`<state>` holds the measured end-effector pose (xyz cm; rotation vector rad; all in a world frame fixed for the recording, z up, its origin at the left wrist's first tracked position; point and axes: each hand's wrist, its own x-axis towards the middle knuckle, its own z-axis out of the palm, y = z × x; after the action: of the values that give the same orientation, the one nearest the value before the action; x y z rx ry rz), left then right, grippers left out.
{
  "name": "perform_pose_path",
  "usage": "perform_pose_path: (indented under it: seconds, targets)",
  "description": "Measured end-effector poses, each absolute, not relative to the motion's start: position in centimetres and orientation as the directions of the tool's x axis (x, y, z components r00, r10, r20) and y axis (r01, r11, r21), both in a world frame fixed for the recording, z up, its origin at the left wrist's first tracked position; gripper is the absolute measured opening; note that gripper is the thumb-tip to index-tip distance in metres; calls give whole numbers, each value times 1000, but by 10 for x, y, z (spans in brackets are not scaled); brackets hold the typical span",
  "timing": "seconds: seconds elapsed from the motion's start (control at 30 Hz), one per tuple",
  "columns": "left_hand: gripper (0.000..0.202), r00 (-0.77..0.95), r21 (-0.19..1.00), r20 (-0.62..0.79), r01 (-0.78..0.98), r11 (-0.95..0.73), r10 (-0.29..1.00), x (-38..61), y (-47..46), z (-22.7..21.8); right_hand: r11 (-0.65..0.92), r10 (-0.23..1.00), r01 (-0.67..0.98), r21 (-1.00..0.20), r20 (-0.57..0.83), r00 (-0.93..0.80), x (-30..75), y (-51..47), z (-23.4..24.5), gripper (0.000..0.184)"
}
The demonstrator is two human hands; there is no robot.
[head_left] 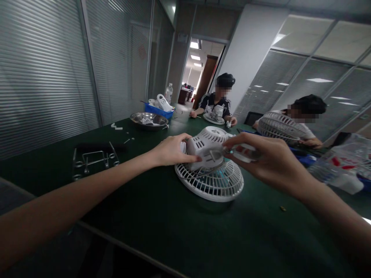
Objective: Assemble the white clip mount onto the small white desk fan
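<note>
A white electric fan [210, 191] lies with its round grille down on the dark green table, its motor housing [207, 144] uppermost. My left hand [174, 150] grips the left side of that housing, thumb and fingers apart around it. At the housing's right side, my right hand [261, 154] is closed on a pale plastic piece [246, 151]. Motion blurs this piece, so its exact kind is unclear. Its near end meets or nearly meets the housing; I cannot tell which. A thin cord [208, 168] runs below the housing across the grille.
Metal frame pieces [95, 160] and small screws lie left. Farther back stand a steel bowl [148, 120], a blue bin [159, 110] and a bottle [168, 93]. Plastic-wrapped items [342, 162] are at right. Two people [216, 102] work across the table with fan parts.
</note>
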<state>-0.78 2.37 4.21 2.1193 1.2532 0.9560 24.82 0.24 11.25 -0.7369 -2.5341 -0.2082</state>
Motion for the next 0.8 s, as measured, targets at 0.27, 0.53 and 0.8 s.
perform_pose_path:
  seconds: [0.27,0.53,0.8]
  targets:
    - [73,324,686,290,586,-431,901,-6,24,45,869,360,494,-39,734,-576,258,-14,145,20]
    - [69,281,641,296,650,-408,913,-4,23,44,831,359,554,-49,808,-468,276,-27,156,21]
    - [70,280,621,326,656,-428,903,-4,22,42,769,398,622,-147,871,-286,360,-45,141,31]
